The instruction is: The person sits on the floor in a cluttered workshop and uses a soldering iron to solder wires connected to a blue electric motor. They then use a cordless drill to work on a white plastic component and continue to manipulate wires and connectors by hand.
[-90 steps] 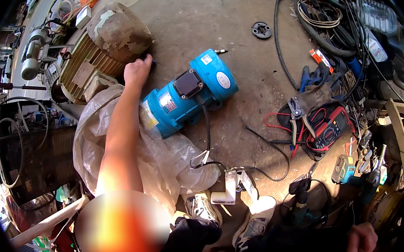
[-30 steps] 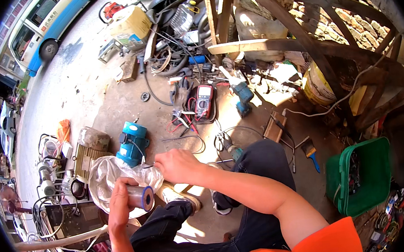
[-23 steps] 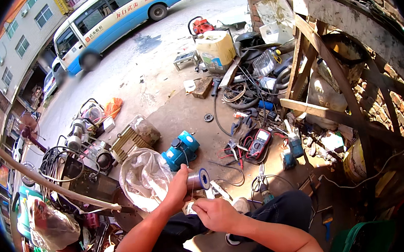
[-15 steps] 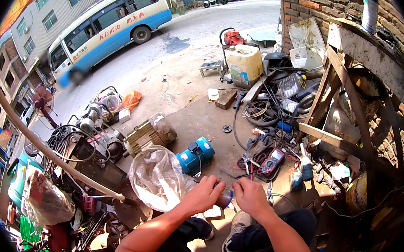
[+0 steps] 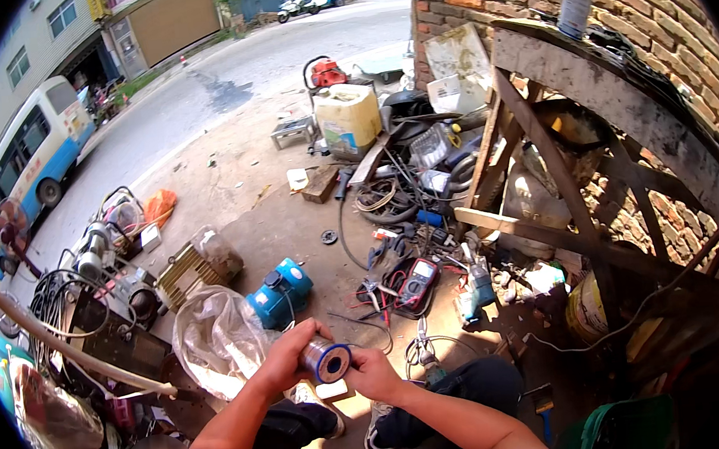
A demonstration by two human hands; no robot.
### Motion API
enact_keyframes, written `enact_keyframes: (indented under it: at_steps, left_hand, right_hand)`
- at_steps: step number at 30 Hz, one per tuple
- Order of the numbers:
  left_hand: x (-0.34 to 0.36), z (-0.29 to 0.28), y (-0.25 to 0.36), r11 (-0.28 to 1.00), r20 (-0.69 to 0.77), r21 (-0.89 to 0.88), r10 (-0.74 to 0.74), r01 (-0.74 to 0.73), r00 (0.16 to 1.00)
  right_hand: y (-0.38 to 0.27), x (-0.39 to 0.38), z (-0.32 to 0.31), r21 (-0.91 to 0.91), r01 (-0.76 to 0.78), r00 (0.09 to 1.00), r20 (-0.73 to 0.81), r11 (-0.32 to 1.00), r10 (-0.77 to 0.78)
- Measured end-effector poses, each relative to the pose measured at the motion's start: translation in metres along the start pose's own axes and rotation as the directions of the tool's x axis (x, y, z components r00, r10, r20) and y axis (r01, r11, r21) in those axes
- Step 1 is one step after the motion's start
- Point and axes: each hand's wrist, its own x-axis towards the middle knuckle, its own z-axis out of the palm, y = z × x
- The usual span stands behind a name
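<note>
A spool of thin silvery wire, probably solder wire (image 5: 324,356), has a blue rim and a dark centre hole, and its round end faces me. My left hand (image 5: 290,357) is wrapped around the spool's side. Close against the spool's right rim, my right hand (image 5: 375,375) has its thumb and fingers pinched together; anything between them is too small to make out. Beyond my hands lies a blue electric motor (image 5: 279,293), with a crumpled clear plastic bag (image 5: 218,333) to its left. A red and grey multimeter (image 5: 419,283) with leads rests on the ground ahead to the right.
Pliers (image 5: 372,292), cables and tools clutter the ground beside the multimeter. A larger ribbed motor (image 5: 187,276) lies behind the bag. On the right stands a wooden workbench (image 5: 596,72) against a brick wall. A yellowish jerrycan (image 5: 348,122) is farther back. A paintbrush (image 5: 544,410) lies by my right knee.
My view has swung to the right. The spool has turned so that its end shows, my left hand still around it. The bus on the street has moved off to the left.
</note>
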Motion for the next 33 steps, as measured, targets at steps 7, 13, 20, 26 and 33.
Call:
enact_keyframes:
  at_steps: [7, 13, 20, 26, 33]
  left_hand:
    - [-0.022, 0.019, 0.020, 0.952, 0.035, 0.278, 0.119, -0.124, 0.992]
    - [-0.003, 0.043, 0.019, 0.897, 0.019, 0.284, 0.347, -0.338, 0.938]
    - [0.021, 0.091, 0.008, 0.633, 0.401, 0.407, 0.524, -0.658, 0.752]
    - [0.032, 0.125, -0.007, 0.683, 0.530, 0.322, 0.443, -0.655, 0.723]
    - [0.025, 0.085, -0.008, 0.760, 0.254, 0.525, 0.291, -0.384, 0.922]
  right_hand:
    - [0.004, 0.001, -0.003, 0.498, -0.414, 0.901, 0.343, 0.762, 0.265]
    - [-0.045, -0.005, -0.036, 0.734, -0.466, 0.884, 0.411, 0.495, 0.224]
    - [-0.076, -0.040, -0.069, 0.609, -0.291, 0.931, 0.002, 0.738, 0.365]
    - [-0.178, -0.116, -0.172, 0.296, 0.073, 0.853, -0.513, 0.952, 0.094]
    - [-0.452, -0.175, -0.344, -0.646, -0.009, 0.341, -0.720, 0.763, -0.605]
